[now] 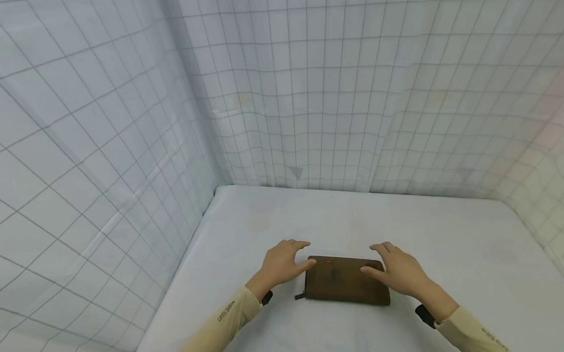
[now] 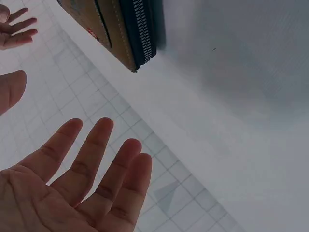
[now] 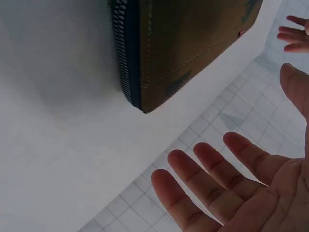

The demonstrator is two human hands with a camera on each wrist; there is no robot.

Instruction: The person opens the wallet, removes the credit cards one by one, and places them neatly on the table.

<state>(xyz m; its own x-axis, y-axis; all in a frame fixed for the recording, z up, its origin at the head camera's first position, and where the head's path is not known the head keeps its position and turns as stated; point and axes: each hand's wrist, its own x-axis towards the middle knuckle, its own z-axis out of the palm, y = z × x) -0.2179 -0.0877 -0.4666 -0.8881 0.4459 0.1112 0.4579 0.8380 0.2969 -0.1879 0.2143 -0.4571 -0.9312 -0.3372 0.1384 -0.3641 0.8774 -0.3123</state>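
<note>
A brown zip-around wallet [image 1: 345, 287] lies flat on the white table, its zipper pull [image 1: 300, 296] sticking out at the lower left corner. Dark zipper teeth [image 2: 143, 31] run along its edge in the left wrist view. My left hand [image 1: 281, 261] hovers by the wallet's left end, fingers spread and nothing held. Over the right end is my right hand [image 1: 400, 268], its thumb overlapping the wallet in the head view. The right wrist view shows a gap between those fingers [image 3: 186, 179] and the wallet's stitched corner [image 3: 149, 99].
The white-covered table [image 1: 262, 211] extends around the wallet on all sides. White grid-patterned sheets [image 1: 313, 94] hang as walls at the back, left and right. Each wrist carries a dark strapped device [image 1: 425, 315] below a pale yellow sleeve [image 1: 477, 338].
</note>
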